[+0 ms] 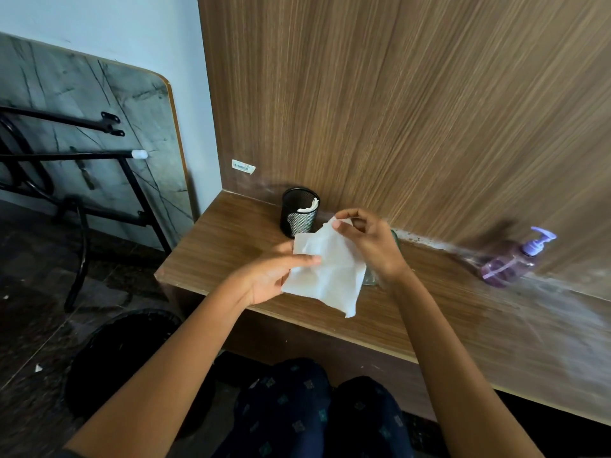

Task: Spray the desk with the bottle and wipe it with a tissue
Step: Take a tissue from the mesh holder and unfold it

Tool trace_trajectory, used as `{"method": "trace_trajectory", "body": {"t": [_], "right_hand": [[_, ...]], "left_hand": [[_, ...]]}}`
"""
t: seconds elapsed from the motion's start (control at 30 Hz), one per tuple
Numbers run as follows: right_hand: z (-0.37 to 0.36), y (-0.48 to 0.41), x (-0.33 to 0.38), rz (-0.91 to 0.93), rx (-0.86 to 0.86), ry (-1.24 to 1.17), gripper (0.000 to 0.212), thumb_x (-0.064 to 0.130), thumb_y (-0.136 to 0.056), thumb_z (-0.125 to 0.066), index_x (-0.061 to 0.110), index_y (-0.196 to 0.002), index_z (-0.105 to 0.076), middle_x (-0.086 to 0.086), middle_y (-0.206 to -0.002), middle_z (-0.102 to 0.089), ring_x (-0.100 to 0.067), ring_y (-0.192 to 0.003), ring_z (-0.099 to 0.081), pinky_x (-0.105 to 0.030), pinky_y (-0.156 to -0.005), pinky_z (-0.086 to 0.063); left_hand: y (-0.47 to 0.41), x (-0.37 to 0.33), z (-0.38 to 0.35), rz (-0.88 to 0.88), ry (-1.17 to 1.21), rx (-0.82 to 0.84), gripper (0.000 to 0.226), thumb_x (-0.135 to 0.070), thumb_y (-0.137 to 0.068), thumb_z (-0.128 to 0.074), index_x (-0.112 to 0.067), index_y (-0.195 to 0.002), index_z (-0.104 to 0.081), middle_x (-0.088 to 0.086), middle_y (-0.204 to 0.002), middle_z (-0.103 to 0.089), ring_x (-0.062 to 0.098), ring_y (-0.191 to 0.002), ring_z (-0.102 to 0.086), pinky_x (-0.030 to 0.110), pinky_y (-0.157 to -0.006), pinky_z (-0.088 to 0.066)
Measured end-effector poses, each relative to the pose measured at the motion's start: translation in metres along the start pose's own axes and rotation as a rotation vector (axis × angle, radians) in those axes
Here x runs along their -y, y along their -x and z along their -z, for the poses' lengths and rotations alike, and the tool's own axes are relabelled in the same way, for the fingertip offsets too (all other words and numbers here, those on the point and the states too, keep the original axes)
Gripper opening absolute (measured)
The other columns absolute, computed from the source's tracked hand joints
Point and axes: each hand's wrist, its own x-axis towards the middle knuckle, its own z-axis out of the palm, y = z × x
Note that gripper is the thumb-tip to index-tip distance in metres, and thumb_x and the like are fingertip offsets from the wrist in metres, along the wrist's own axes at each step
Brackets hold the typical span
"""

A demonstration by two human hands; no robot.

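While the wood surface lies bare, the purple bottle stands far right by the back panel; prob. rigid, light. Tissue, held above the surface w/ both hands' fingers pinching its edges, looks soft, tearable; best bunched.

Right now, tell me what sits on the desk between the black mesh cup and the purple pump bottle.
In the head view, both hands hold the tissue there; a clear glass sits mostly hidden behind them.

I see bare desk at near left; the mesh cup blocks far left, the pump bottle far right.
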Motion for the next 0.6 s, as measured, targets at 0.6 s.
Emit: {"method": "trace_trajectory", "body": {"t": [0.6], "right_hand": [[0.098, 0.091, -0.082, -0.43, -0.156, -0.447, 0.04, 0.031, -0.083, -0.061, -0.001, -0.106, -0.066, -0.02, -0.105, -0.07, -0.034, -0.096, -0.068, -0.04, -0.077, -0.058]], "left_hand": [[-0.035, 0.024, -0.056, -0.035, -0.373, 0.012, 0.034, 0.001, -0.077, -0.071, -0.025, -0.098, -0.063, 0.004, -0.098, -0.071, 0.013, -0.085, -0.068, 0.027, -0.069, -0.056]]}}
